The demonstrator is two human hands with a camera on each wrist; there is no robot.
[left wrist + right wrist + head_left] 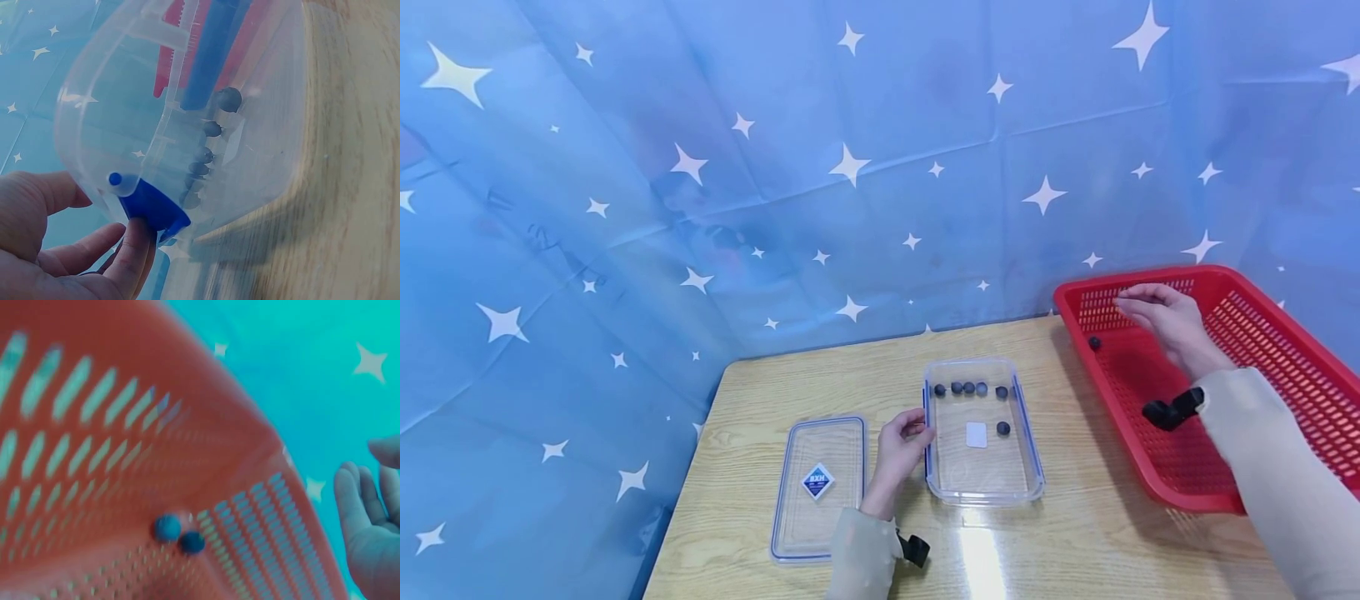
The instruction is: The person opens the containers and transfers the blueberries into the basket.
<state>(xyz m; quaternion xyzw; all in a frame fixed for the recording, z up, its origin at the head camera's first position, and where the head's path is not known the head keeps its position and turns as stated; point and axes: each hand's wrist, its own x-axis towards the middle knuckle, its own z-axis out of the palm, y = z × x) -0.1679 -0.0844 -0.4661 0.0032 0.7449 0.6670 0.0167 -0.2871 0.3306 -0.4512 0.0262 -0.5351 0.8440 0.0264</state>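
Observation:
A clear plastic box [953, 483] with blue latches holds several blueberries [1003, 428], mostly along its far end, and a white square [976, 435] on its floor. My left hand [898, 450] is at the box's left side. In the left wrist view its loosely bent fingers [130, 253] touch the blue latch [153, 206], with the thumb close to the rim. My right hand [1172, 325] hovers over the red basket [1120, 417], fingers slightly bent, nothing visible in it. Two blueberries [167, 528] lie in a basket corner in the right wrist view.
A clear lid [790, 521] with a blue border and a diamond label lies left of my left forearm. The wooden table [737, 433] meets a blue star-patterned curtain [887, 250] at its back and left. The basket's raised rim stands at the right.

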